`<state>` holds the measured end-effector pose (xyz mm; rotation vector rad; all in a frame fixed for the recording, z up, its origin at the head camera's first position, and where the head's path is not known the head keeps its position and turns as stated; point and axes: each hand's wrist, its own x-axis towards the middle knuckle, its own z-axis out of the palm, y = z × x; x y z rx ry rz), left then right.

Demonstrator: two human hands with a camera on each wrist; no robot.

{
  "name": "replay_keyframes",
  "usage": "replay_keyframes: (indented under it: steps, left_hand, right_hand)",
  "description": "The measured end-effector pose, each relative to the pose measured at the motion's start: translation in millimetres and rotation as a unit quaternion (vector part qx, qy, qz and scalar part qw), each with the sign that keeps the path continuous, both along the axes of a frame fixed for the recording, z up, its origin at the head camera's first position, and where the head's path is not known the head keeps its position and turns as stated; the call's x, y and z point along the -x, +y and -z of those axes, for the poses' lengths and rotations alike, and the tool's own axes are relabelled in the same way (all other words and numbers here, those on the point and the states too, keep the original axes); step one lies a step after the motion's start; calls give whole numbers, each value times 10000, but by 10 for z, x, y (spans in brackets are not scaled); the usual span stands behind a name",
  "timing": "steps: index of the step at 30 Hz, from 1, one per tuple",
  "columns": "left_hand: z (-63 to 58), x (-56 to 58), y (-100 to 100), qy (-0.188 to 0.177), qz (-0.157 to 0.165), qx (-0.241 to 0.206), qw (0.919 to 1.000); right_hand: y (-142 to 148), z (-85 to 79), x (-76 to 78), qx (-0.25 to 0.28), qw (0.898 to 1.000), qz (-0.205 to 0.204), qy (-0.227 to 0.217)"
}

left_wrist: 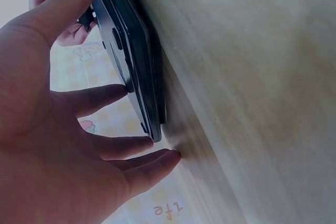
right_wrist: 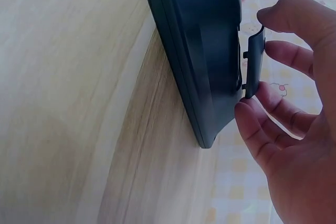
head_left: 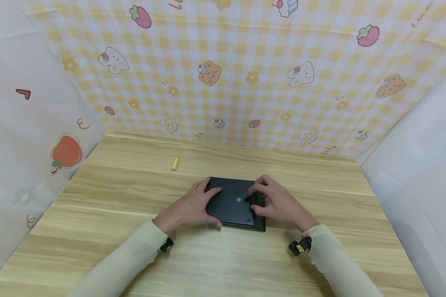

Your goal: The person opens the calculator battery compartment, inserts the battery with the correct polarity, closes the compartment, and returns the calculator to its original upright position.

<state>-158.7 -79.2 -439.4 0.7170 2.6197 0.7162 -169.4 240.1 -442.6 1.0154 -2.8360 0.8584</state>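
A dark calculator lies back side up on the wooden table, a small green dot on its back. My left hand spans its left end, fingers spread and nearly straight. The thumb is at the near edge, and fingertips touch the back and far corner. My right hand, over the right end, pinches a small dark battery cover between thumb and fingers. In the right wrist view, the cover's small tabs point toward the calculator's back, beside the slot edge.
A small yellow cylinder, like a battery, lies on the table beyond the left hand. A checked cloth hangs behind the table, with white cloth at both sides. A dark camera is strapped on each wrist.
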Motion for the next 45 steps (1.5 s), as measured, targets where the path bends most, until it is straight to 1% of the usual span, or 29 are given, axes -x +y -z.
replay_keyframes:
  steps: [6,13,16,21,33,40,45]
  left_hand:
    - [-2,-8,-12,10,-36,-11,10000]
    - [21,-5,-16,43,-63,-33,10000]
    - [31,-5,-13,65,-60,-3,10000]
    - [35,-7,-11,51,-76,-8,10000]
    - [22,-11,-17,19,-56,-10,10000]
    - [30,-9,-19,8,-69,-2,10000]
    - [45,-3,-21,22,-70,0,10000]
  right_hand:
    - [71,0,2,-74,9999,110,-23]
    - [160,-3,-35,4,9996,243,-167]
    - [207,3,-49,-43,9993,324,-192]
    - [292,19,-59,-25,9992,355,-202]
    - [501,60,-80,-69,9993,364,-9]
    - [630,88,-86,-190,9987,464,-109]
    - [730,135,-71,-251,9986,472,-50]
